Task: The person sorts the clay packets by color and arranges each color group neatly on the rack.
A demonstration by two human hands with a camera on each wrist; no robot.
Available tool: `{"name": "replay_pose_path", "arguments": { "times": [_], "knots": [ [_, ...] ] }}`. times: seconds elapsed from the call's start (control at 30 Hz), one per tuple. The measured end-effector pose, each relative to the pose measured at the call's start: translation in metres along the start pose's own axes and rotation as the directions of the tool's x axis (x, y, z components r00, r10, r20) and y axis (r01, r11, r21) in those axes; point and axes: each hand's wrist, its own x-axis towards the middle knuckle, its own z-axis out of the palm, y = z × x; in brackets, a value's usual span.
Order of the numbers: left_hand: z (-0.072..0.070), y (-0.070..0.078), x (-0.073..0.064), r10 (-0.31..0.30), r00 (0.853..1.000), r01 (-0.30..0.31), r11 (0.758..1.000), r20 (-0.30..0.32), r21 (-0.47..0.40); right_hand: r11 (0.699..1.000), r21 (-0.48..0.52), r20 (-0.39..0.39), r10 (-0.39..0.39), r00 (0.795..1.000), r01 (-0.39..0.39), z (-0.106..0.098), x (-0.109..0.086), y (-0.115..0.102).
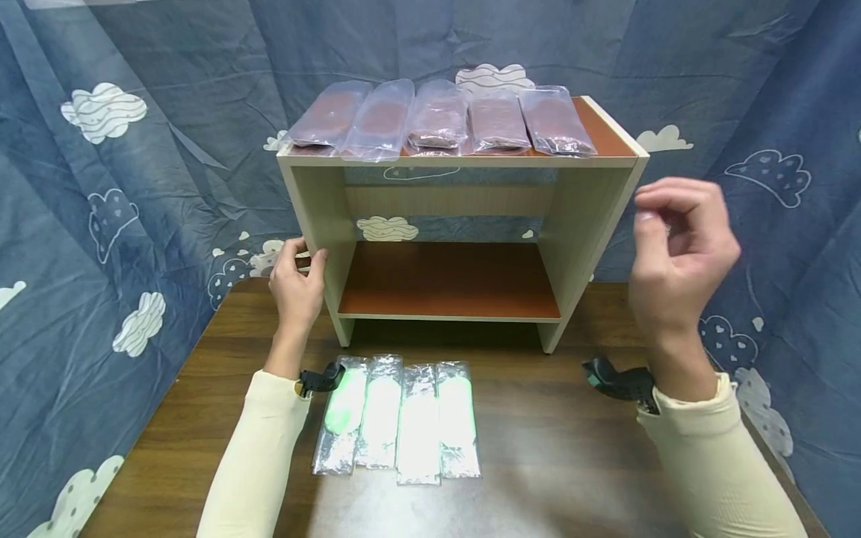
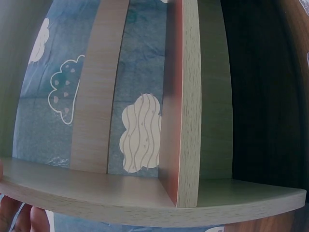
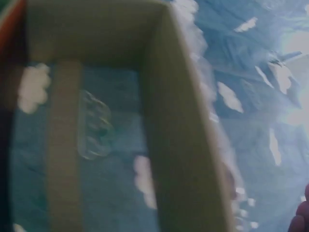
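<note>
A two-tier shelf unit with pale side panels and reddish-brown boards stands on the wooden table. My left hand holds its left side panel at the front edge, thumb in front and fingers on the outer side. In the left wrist view, those fingers show beyond the panel. My right hand, slightly blurred, is raised beside the upper right of the shelf. Its fingers are loosely curled toward the thumb, with nothing visible in them. Several clear-wrapped flat packets lie side by side along the top board.
Several shiny clear packets with bright pale-green contents lie in a row on the table, in front of the shelf. A blue curtain with cloud prints hangs behind and at both sides.
</note>
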Motion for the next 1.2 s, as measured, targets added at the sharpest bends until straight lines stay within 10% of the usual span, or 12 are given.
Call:
{"name": "replay_pose_path", "arguments": {
  "times": [0.2, 0.37, 0.53, 0.77, 0.83, 0.9, 1.07, 1.2],
  "knots": [
    [-0.004, -0.001, 0.004, 0.046, 0.999, -0.046, 0.999, 0.005, 0.022, 0.978, -0.206, 0.253, 0.081, 0.964, -0.028, -0.018, -0.049, 0.037],
    [-0.005, 0.000, 0.008, 0.067, 0.997, -0.067, 0.998, 0.044, 0.002, 0.884, -0.461, 0.408, 0.294, 0.865, -0.083, -0.027, -0.090, 0.064],
    [-0.004, 0.000, 0.008, 0.049, 0.998, -0.049, 0.999, 0.049, -0.011, 0.719, -0.683, 0.492, 0.582, 0.648, -0.127, -0.031, -0.132, 0.083],
    [-0.008, -0.001, 0.006, 0.032, 0.999, -0.032, 0.999, 0.031, 0.003, 0.497, -0.863, 0.455, 0.842, 0.291, -0.091, -0.031, -0.199, 0.099],
    [-0.008, -0.002, 0.006, 0.031, 0.999, -0.031, 1.000, 0.032, -0.002, 0.472, -0.879, 0.447, 0.865, 0.229, -0.067, -0.030, -0.213, 0.100],
    [-0.008, -0.002, 0.006, 0.032, 0.999, -0.032, 1.000, 0.031, -0.001, 0.468, -0.882, 0.448, 0.869, 0.209, -0.059, -0.027, -0.223, 0.099],
    [-0.007, -0.003, 0.006, 0.035, 0.999, -0.035, 0.999, 0.026, 0.004, 0.472, -0.878, 0.444, 0.865, 0.233, -0.080, -0.018, -0.233, 0.099],
    [-0.007, -0.003, 0.006, 0.022, 1.000, -0.022, 1.000, 0.017, -0.006, 0.421, -0.882, 0.385, 0.903, 0.191, -0.210, -0.014, -0.237, 0.100]
  ]
}}
